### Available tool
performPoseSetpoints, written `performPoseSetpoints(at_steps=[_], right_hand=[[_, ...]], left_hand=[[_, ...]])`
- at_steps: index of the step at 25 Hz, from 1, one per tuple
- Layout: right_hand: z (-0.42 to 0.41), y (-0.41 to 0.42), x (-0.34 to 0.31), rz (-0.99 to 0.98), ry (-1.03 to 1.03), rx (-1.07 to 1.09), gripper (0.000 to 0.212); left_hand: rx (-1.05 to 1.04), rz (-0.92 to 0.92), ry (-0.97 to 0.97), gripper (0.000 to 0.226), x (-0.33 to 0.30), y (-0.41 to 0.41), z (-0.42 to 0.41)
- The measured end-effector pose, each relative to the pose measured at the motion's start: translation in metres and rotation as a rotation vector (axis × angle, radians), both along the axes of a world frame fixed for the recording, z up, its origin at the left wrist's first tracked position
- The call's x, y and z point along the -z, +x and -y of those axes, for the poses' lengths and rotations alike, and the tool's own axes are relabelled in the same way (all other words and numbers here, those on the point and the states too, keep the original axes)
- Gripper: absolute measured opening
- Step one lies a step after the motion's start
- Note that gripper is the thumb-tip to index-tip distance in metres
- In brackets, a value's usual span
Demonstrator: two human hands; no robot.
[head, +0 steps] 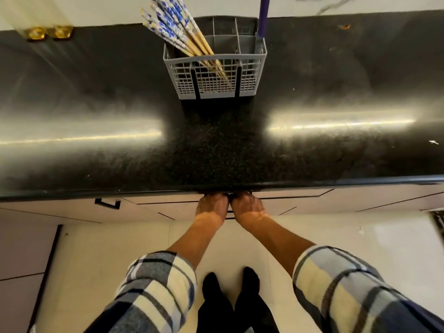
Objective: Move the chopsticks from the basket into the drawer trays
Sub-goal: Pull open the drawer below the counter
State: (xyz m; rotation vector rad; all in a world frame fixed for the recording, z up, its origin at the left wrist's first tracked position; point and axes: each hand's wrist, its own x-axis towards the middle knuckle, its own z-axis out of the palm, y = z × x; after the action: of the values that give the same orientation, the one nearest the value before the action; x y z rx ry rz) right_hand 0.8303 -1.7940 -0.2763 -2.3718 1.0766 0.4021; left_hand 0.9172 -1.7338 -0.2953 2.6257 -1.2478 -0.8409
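Head view, from the left: two gold hexagonal knobs [49,32] sit at the far left edge of the black speckled stone surface [96,92]. My left hand [211,206] and right hand [247,206] meet side by side under the surface's near edge at the white drawer front [168,205]; fingers hidden, so I cannot tell either grip. Blue-and-white patterned wooden chopsticks [182,37] lean left in the grey plastic grid basket [216,78] at the far edge, a purple handle [263,18] in its right compartment.
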Motion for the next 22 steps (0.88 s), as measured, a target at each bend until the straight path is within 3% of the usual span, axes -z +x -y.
performPoseSetpoints(at_steps=[5,11,14,18,22], right_hand=[[0.0,0.0,-0.009,-0.033,-0.02,-0.038,0.034],[-0.006,-0.003,-0.006,-0.144,-0.074,-0.121,0.033],[-0.016,-0.012,-0.004,-0.173,-0.074,-0.165,0.038],[-0.028,-0.021,-0.007,-0.121,-0.025,-0.132,0.037],[-0.049,-0.037,-0.011,-0.101,0.011,-0.133,0.035]], left_hand=[[0.133,0.086,-0.096,0.034,-0.011,0.008,0.009],[0.224,0.176,0.129,0.037,-0.007,0.003,0.002],[0.274,0.153,0.249,0.033,-0.017,-0.007,-0.008],[0.135,0.032,0.244,0.04,-0.023,-0.018,-0.018],[0.245,0.021,0.279,0.043,-0.017,-0.03,-0.039]])
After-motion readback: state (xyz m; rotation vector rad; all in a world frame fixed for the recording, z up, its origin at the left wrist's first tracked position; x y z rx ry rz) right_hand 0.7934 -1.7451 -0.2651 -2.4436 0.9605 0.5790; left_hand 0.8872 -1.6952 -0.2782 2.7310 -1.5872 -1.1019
